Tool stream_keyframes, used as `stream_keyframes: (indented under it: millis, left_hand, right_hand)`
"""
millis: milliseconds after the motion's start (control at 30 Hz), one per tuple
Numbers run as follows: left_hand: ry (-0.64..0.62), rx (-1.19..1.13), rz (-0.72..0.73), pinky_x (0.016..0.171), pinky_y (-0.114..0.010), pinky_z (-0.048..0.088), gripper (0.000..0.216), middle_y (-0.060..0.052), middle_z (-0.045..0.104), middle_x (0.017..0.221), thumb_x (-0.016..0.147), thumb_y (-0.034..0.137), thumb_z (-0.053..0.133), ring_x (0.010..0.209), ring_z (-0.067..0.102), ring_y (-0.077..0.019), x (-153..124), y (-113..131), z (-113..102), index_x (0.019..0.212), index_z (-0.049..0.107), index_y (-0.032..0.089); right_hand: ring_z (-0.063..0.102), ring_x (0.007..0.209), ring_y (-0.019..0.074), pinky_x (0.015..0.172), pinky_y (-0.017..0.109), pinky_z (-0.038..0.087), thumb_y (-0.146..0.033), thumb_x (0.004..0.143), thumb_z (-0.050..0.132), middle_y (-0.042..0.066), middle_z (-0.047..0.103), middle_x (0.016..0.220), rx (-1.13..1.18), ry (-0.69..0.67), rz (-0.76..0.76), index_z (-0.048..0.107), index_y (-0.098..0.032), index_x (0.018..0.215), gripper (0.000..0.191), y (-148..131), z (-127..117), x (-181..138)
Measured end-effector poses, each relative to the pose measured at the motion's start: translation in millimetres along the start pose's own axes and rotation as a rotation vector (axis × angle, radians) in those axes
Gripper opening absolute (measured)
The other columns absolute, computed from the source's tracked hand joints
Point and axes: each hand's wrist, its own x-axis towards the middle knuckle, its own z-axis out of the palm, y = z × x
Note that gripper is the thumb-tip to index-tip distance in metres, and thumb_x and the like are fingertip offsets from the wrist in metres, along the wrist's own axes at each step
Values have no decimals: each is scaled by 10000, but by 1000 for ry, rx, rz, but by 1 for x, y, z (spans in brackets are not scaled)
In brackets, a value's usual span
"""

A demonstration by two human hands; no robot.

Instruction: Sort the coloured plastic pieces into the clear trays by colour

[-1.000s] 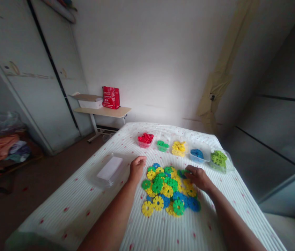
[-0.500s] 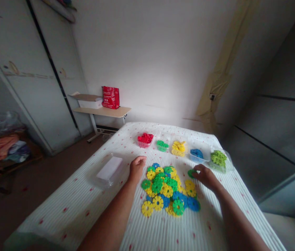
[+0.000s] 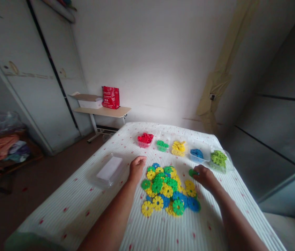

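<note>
- Compared with one second ago: right hand (image 3: 203, 175) now farther right, off the edge of the pile of discs (image 3: 157, 186) and just beside it, with a green disc (image 3: 192, 172) brought along.
- Compared with half a second ago: nearly the same spot, with only a slight shift of the fingers.
- At the right of the pile: yellow discs (image 3: 193, 192), partly behind the right hand a second ago, now in plain sight.
- In the same place as in both earlier views, just left of the pile: left hand (image 3: 137, 169).
- In the pile: thin, flat rounds with notched rims and a central hole, like little cogs; yellow, green and blue, overlapping loosely.
- Underneath: white cloth (image 3: 66, 202), ribbed in narrow lines and dotted with small red marks.
- Beyond the pile, from left to right: red tub (image 3: 144, 144), green tub (image 3: 162, 148), yellow tub (image 3: 178, 152), blue tub (image 3: 197, 159) and lime tub (image 3: 219, 169), all clear-walled and named for the pieces inside.
- Left of the left hand: shallow clear box (image 3: 108, 183) with rounded corners and a pale oblong (image 3: 110, 168) showing within its outline.
- Right forearm slanting in from the lower right; back of hand up, fingers bent and pinching the green disc; impossible to tell whether lifted clear of the cloth.
- Left forearm rising from the lower left; fingers loosely curled towards the pile, palm hidden, contents impossible to tell.
</note>
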Motion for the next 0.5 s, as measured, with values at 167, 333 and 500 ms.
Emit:
stream_keyframes:
  millis: [167,333,500]
  left_hand:
    - [-1,-4,-4,650,-276,490,219,-48,680,777,664,304,561,736,614,-181,0,0,0,783,665,152]
    - [1,0,-5,646,-277,486,232,-48,677,765,664,314,560,722,609,-179,0,1,0,791,665,151]
    - [0,12,-3,662,-285,482,227,-51,677,765,664,316,553,733,607,-182,1,-2,0,774,666,153]
  right_hand:
    - [566,632,144,572,221,370,-216,737,512,55,592,753,-40,35,-14,607,-172,652,135,0,-4,0]
    - [527,530,128,515,225,355,-247,696,533,-1,565,561,249,-66,54,570,-185,612,111,-1,-19,-2]
    - [423,387,92,422,220,317,-377,717,525,-46,497,437,666,-210,136,578,-180,689,206,-18,-30,-5]
